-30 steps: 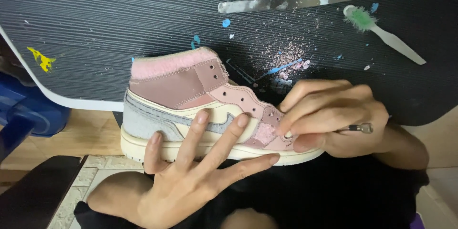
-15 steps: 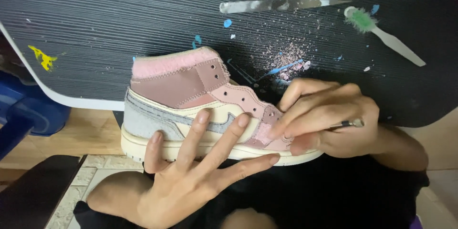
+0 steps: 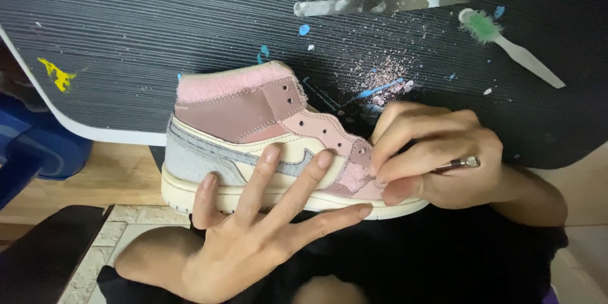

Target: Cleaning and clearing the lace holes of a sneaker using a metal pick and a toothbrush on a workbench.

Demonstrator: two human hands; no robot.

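Centre of the frame: high-top sneaker (image 3: 266, 145) in pink, cream and grey, lying on its side against the near edge of the dark ribbed tabletop (image 3: 158, 38). Left hand (image 3: 253, 240) open, fingers spread flat over the sole and side, propping it from below. Right hand (image 3: 437, 158) closed around a thin brush (image 3: 457, 164), fingertips pressed at the pink toe panel. Upper right: a paint-smeared palette knife (image 3: 380, 4) and a green-bristled toothbrush (image 3: 513, 47), well apart from the shoe. Pink flecks (image 3: 380, 79) just above the toe. Open tabletop at upper left, yellow paint spot (image 3: 57, 76) near its rounded edge.
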